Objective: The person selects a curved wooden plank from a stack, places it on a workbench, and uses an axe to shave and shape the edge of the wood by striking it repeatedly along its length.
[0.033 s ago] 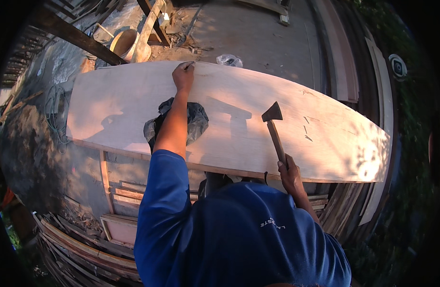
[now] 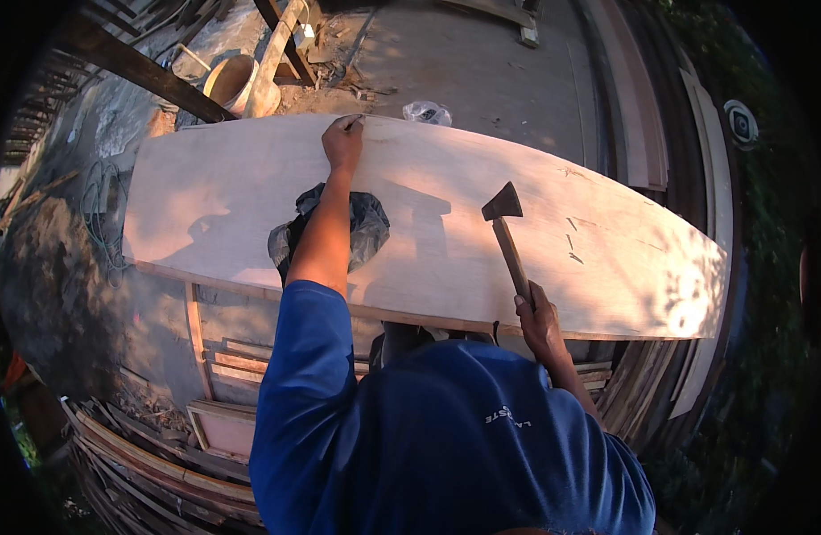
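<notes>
A wide, pale plywood panel [image 2: 482,276] lies flat in front of me. At its far edge, left of the middle, my left hand [image 2: 342,143] rests with the fingers pinched together; whatever is between them is too small to make out. My right hand [image 2: 540,323] is wrapped round the wooden handle of a hatchet [image 2: 512,250], above the near edge. Its dark, wedge-shaped head is raised over the panel, apart from my left hand. A crumpled black plastic bag [image 2: 369,230] sits on the panel, partly hidden under my left forearm. Several small slivers [image 2: 571,242] lie to the right.
Beyond the panel's far edge is a clear plastic bag [image 2: 427,113]. A bucket [image 2: 231,80] stands at the far left beside slanted timbers [image 2: 152,71]. Long boards [image 2: 638,107] run along the right. Stacked wood strips [image 2: 152,464] lie at the lower left.
The hatchet in my right hand has shifted slightly left and away from me, and its shadow has moved left on the panel. My left hand stays in place.
</notes>
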`<state>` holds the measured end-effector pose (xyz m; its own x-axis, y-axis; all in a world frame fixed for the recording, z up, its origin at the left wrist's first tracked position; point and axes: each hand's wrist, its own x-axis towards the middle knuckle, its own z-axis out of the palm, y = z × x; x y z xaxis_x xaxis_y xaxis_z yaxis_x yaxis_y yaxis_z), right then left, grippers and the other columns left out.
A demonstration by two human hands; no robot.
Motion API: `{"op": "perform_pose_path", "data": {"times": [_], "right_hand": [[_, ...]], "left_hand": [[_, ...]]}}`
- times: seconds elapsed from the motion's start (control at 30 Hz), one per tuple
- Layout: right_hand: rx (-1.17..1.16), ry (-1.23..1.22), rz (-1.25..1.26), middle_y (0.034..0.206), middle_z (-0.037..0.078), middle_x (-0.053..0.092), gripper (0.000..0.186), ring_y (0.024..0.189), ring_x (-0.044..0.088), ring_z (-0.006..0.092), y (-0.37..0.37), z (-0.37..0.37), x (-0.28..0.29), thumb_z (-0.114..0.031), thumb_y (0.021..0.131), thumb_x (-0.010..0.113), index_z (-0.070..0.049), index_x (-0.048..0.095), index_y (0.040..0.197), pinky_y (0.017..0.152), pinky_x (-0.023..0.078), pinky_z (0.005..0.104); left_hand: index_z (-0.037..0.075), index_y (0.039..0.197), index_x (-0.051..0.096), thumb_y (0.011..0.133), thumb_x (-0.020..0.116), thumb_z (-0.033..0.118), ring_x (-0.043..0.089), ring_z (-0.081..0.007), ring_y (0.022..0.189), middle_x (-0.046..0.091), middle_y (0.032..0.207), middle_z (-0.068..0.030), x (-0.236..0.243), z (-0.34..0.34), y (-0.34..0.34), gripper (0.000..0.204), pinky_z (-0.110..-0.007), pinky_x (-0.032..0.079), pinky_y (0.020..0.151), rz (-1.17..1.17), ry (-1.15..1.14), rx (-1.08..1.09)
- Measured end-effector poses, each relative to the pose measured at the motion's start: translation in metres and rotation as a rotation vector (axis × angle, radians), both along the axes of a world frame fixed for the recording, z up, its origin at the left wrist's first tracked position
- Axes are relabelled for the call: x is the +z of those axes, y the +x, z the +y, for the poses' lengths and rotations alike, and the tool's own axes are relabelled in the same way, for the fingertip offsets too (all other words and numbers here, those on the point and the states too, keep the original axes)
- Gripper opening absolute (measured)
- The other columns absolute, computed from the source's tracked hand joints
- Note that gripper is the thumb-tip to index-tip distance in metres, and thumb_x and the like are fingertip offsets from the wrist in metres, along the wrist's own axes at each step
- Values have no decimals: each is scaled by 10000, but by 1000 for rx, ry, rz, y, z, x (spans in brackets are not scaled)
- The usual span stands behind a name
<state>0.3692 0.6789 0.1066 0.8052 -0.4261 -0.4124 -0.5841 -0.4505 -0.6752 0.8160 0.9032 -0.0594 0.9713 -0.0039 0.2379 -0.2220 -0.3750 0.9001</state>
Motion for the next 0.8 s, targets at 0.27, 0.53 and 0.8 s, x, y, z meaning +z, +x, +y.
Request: {"op": "perform_pose_path", "data": {"times": [0.27, 0.53, 0.8], "right_hand": [[242, -137, -369, 985, 275, 690, 410, 878, 702, 454, 163, 48, 28, -216, 1048, 565, -4, 460, 1383, 758, 541, 524], [387, -267, -25, 1034, 299, 698, 401, 924, 684, 507, 266, 63, -42, -317, 1063, 514, -32, 450, 1338, 786, 530, 602], [191, -277, -665, 971, 281, 706, 390, 824, 693, 494, 263, 86, 25, -266, 1031, 602, -36, 456, 1311, 679, 543, 562]], "left_hand": [[-2, 1045, 777, 893, 730, 224, 737, -343, 939, 767, 1015, -191, -5, 1, -2, 277, -397, 561, 874, -114, 177, 4], [4, 989, 779, 851, 685, 123, 699, -383, 974, 754, 1012, -194, 3, -13, -8, 206, -449, 553, 869, -127, 160, -45], [-71, 1311, 641, 885, 583, -9, 693, -245, 1052, 725, 1177, -152, 11, 25, 20, 435, -332, 527, 923, 121, -451, 147]]}}
